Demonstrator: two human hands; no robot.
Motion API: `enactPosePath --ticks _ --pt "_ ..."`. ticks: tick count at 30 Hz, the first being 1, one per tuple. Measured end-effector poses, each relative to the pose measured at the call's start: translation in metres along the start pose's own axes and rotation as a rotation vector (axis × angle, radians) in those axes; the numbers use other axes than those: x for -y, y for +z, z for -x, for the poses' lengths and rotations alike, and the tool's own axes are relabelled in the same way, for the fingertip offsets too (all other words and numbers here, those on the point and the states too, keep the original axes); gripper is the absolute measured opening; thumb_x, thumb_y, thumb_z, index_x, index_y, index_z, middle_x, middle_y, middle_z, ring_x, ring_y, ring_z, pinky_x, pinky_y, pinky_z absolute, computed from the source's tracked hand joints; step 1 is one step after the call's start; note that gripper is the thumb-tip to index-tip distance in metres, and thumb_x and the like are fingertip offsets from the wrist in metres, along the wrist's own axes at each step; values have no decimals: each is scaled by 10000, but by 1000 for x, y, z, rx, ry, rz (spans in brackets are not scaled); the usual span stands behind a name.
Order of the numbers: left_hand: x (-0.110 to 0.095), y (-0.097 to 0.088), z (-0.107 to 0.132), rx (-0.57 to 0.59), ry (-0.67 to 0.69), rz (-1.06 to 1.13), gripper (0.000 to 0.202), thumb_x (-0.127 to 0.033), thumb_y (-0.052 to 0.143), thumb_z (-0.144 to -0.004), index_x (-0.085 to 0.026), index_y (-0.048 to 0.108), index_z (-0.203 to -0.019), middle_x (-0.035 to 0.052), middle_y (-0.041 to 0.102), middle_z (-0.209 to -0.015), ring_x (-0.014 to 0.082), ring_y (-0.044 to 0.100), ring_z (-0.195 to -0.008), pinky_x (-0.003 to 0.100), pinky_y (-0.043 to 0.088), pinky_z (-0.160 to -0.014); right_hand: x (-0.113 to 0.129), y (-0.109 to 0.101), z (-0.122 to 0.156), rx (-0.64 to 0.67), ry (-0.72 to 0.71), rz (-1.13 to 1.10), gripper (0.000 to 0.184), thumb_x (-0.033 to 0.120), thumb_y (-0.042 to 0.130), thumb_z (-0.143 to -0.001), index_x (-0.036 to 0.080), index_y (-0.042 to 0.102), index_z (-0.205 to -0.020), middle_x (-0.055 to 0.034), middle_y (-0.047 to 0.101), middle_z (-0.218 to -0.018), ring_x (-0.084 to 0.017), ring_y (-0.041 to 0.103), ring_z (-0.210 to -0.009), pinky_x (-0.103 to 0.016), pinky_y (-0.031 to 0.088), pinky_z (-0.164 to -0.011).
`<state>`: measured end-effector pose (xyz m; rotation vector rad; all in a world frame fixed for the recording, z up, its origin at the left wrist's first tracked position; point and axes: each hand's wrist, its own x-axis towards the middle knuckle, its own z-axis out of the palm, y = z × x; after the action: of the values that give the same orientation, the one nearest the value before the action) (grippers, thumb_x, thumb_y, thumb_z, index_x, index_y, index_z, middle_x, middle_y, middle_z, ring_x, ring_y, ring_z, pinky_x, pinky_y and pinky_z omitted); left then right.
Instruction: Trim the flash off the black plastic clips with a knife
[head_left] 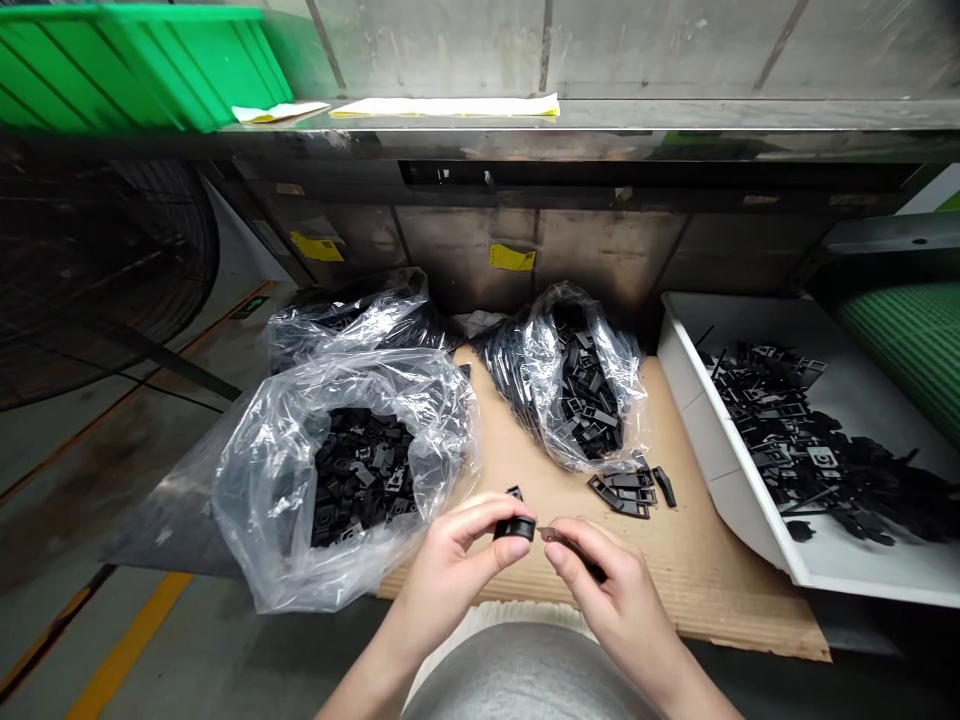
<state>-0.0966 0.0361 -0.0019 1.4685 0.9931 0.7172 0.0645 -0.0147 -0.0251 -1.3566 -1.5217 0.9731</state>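
My left hand [466,548] pinches a small black plastic part [515,527] between thumb and fingers, above the front of the cardboard sheet [517,440]. Facing it, my right hand [611,580] is closed around a small knife [574,548] with a dark handle. The knife's short brownish tip points left, close to the black part; whether they touch I cannot tell. Several loose black parts [628,490] lie on the cardboard beyond my right hand. Left of my left hand stands an open clear plastic bag [255,500] holding many small black pieces.
Another clear bag [634,400] of black parts lies behind the loose ones, and a further bag [352,310] sits at the back left. A white tray [720,450] with black mouldings stands at right. A metal ledge [637,115] crosses above, bearing a green bin [150,70].
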Motion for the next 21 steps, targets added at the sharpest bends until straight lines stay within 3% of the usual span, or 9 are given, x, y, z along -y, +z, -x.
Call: enactPosePath --ticks 14,21 --pt "-1 -2 -1 -9 36 -31 109 -173 605 -759 -199 677 -837 28 632 -864 189 567 -851 261 407 -785 0 1 -2 73 27 65 167 253 459 -850 183 610 -847 -36 639 -787 -165 598 -770 -227 439 -680" --pt "-5 -1 0 11 37 -60 117 -168 601 -764 -189 676 -851 31 633 -862 187 570 -843 257 410 -781 0 1 -2 38 15 119 179 255 434 -860 173 593 -867 -53 622 -801 -167 578 -738 -250 429 -659"
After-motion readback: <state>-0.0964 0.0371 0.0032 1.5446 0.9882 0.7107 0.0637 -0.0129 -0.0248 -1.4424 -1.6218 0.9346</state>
